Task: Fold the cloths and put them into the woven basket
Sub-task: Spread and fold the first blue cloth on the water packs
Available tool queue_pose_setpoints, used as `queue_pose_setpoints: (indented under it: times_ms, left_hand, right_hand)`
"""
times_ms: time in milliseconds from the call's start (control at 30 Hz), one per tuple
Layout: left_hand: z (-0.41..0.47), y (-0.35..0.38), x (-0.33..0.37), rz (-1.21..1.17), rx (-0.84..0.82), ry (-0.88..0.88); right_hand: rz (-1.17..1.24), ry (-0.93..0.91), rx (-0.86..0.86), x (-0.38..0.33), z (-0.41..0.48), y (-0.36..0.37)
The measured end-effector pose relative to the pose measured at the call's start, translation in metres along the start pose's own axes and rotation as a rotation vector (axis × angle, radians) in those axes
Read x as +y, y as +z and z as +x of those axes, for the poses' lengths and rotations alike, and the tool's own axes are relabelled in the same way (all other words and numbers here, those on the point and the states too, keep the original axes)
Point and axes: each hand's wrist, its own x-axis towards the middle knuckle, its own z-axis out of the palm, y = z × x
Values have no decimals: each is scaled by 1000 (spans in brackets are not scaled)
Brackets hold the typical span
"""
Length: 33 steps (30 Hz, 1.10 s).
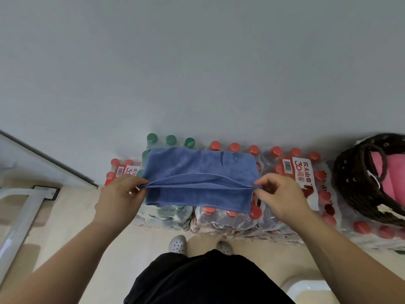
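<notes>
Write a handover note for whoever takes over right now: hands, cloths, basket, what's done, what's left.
Left hand: pinches the left end of the blue cloth.
Right hand: pinches its right end.
Blue cloth: partly folded, held over the packs of bottled water.
Woven basket: to the right, with a pink cloth inside.
Done: pink cloth in the basket.
Left: finish folding the blue cloth, then put it into the basket.

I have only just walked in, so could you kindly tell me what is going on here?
A person is folding a blue towel over shrink-wrapped packs of bottled water. The left hand pinches its left end and the right hand its right end, with the towel doubled over. The dark woven basket on the right holds a pink cloth.
</notes>
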Motion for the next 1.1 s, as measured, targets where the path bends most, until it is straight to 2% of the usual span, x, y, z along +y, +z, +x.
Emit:
queue_pose_setpoints:
  times_ms: [167,333,467,567,733,900,1000,1100]
  left_hand:
    - [-17,11,-11,36,2,56]
    - [-24,19,-16,92,-114,55]
    - [-16,13,-15,66,-141,82]
    - [-2,13,-6,102,-137,159]
    - [15,35,19,165,-307,428]
    - [16,47,13,188,-269,623]
    - [11,48,4,206,-287,662]
    - [12,43,1,135,-250,623]
  right_hand:
    - [-91,-122,12,17,-17,11]
    - [-403,-204,-52,32,-16,20]
    - [-574,-290,29,32,-14,26]
    - [-602,-394,77,13,-9,33]
    - [-676,-607,-99,-18,11,69]
    - [-691,-760,-171,-13,16,80]
    - [-686,-740,-195,-4,11,76]
    - [-644,-671,-174,-9,13,73]
